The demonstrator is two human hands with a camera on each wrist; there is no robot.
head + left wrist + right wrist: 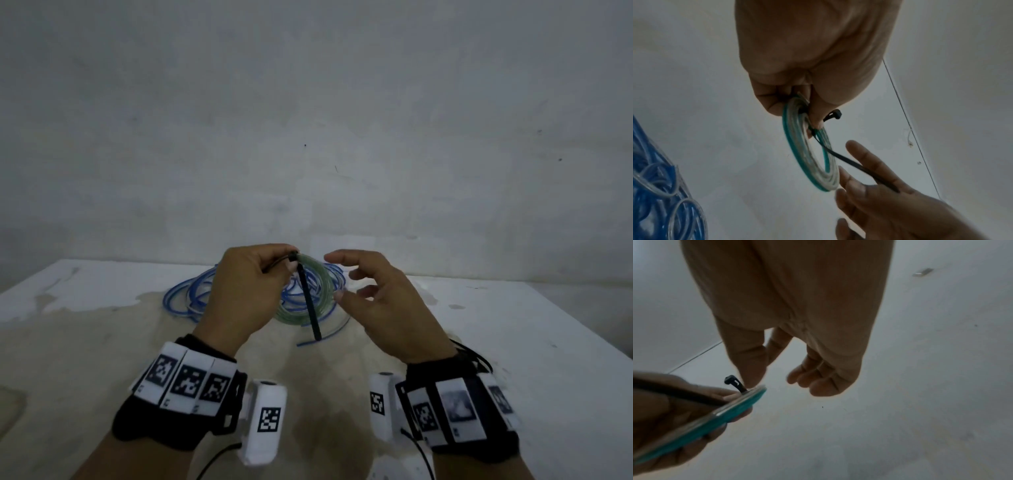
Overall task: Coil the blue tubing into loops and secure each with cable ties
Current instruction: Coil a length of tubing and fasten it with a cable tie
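Note:
My left hand [291, 265] pinches the top of a small greenish-clear coil of tubing [291, 314] and holds it upright above the table. A black cable tie [310, 305] is wrapped over the coil at the pinch. Its long strap hangs down across the loop, and its head [835, 113] sticks out beside my thumb. In the left wrist view the coil [799, 152] hangs below my left hand [807, 113]. My right hand [334, 275] hovers just right of the coil with loosely curled fingers that hold nothing. The right wrist view shows the right hand [777, 379] empty beside the coil [725, 412].
A tangle of loose blue tubing [191, 291] lies on the white, stained table [513, 342] behind my hands, also seen as the tubing pile [653, 178]. One free tube end [325, 337] trails toward me. A grey wall rises behind the table.

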